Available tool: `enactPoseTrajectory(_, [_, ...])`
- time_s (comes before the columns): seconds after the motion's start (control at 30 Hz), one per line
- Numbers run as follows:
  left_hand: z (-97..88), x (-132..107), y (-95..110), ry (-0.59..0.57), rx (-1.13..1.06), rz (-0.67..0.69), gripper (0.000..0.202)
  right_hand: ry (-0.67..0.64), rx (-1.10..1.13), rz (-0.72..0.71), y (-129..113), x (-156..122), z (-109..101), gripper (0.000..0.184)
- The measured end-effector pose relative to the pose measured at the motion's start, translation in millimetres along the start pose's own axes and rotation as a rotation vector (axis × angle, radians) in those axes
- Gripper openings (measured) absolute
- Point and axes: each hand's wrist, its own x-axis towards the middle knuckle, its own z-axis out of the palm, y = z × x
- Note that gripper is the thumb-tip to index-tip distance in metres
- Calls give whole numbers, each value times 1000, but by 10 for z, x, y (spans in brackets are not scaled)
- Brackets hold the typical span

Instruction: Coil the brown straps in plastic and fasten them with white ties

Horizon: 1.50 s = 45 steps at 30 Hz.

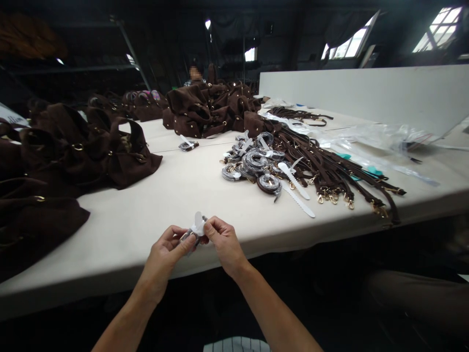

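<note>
Both my hands meet over the table's near edge. My left hand and my right hand are closed in a pinch on a small coiled brown strap bundle wrapped in clear plastic, with a white plastic tie sticking up from it. A pile of similar wrapped strap coils lies further out on the table, to the right of centre. Two loose white ties lie beside that pile.
Long brown straps with gold clasps spread at the right. Brown suede bags crowd the left side, more bags at the back. Clear plastic bags lie far right. White table. A person sits behind the far bags.
</note>
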Motion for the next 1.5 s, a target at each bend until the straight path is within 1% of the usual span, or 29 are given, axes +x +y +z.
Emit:
enactPoseTrajectory(0.13, [62,-1,16,33,-12,46,38,42,25,-11,28,-6,5,39])
enactPoseTrajectory(0.37, [106,38,-19,135,188,116,40,71,2,-6,59,-11,21,34])
enactPoseTrajectory(0.43, [118,40,-21,135,186,120,39,81,1,4,40,2,-1,31])
enactPoseTrajectory(0.57, [110,4,-6,101,122,104,37,83,44,26,-23,39,-69,26])
enactPoseTrajectory(0.63, [80,-9,0,85,106,104,36,80,116,72,-38,61,-99,30])
enactPoseTrajectory(0.73, [24,-4,-2,62,122,115,37,85,231,195,-38,100,-130,42])
enactPoseTrajectory(0.8, [-3,6,-4,52,132,118,38,62,220,252,-40,132,-149,46])
enactPoseTrajectory(0.87, [-13,11,3,43,133,115,38,23,168,277,-57,171,-173,46])
enactPoseTrajectory(1.07, [-33,30,35,7,147,153,34,-83,95,417,-169,311,-253,37])
enactPoseTrajectory(1.17, [-108,77,-2,-37,181,184,33,-113,35,455,-224,353,-265,32])
enactPoseTrajectory(1.27, [-206,129,-86,-89,250,211,33,-125,-4,474,-266,365,-261,24])
enactPoseTrajectory(1.33, [-255,148,-143,-85,345,264,32,-119,-42,485,-290,368,-259,17])
enactPoseTrajectory(1.4, [-279,148,-178,-54,443,340,30,-110,-69,504,-310,373,-265,12])
enactPoseTrajectory(1.5, [-277,134,-165,-23,524,414,31,-116,-41,539,-323,387,-288,11])
